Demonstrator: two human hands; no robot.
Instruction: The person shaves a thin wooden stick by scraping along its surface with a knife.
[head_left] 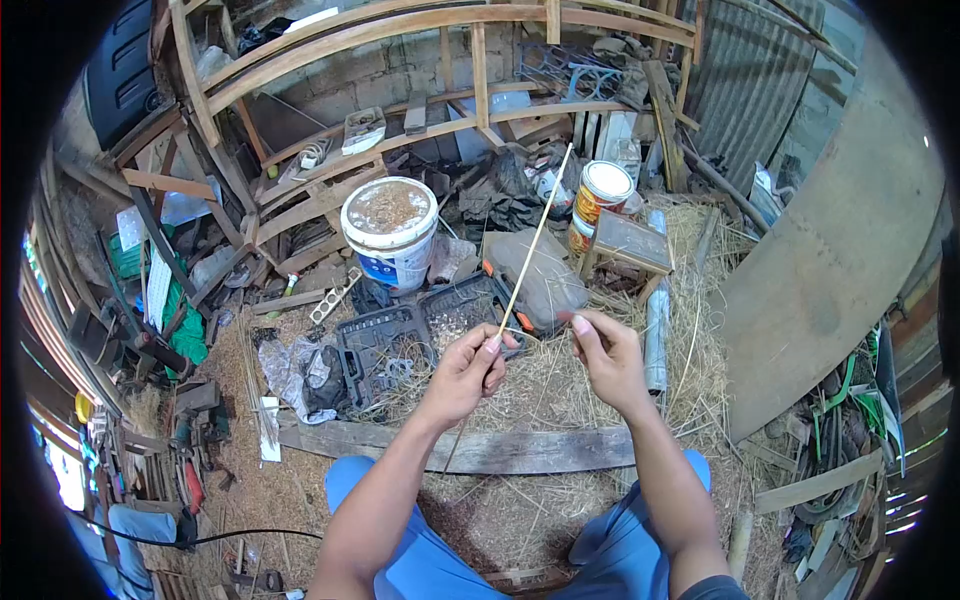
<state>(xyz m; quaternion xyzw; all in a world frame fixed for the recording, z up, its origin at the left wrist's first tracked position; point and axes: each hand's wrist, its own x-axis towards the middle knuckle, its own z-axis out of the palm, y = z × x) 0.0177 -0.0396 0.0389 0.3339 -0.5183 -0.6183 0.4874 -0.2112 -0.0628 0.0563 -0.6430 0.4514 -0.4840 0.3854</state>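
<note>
**Thin strip in one hand, shed floor full of straw**

So the left hand (470,370) is pinching a long, pale thin strip (535,240) between thumb and fingers, pretty low down its length. The strip is slanting, top end pointing up and to the right, and a thinner, darker end is poking out below the fist toward the plank (540,452). The right hand (610,362) is hovering off to the side, well apart from the left, with thumb and forefinger curling close together. Something small and reddish is showing at those fingertips, but I honestly can't tell if they're gripping it.

Around all that: a black tool case (375,340) is lying unfolded just past the left hand, with crumpled silvery plastic (287,368) beside it. A white bucket (400,262) is standing farther back, brown bits covering its top. Over on the right, a small wooden stool (630,240) is sitting near a grey pipe (656,340), and a big board (840,230) is leaning at the edge. Straw is littering everything.
</note>
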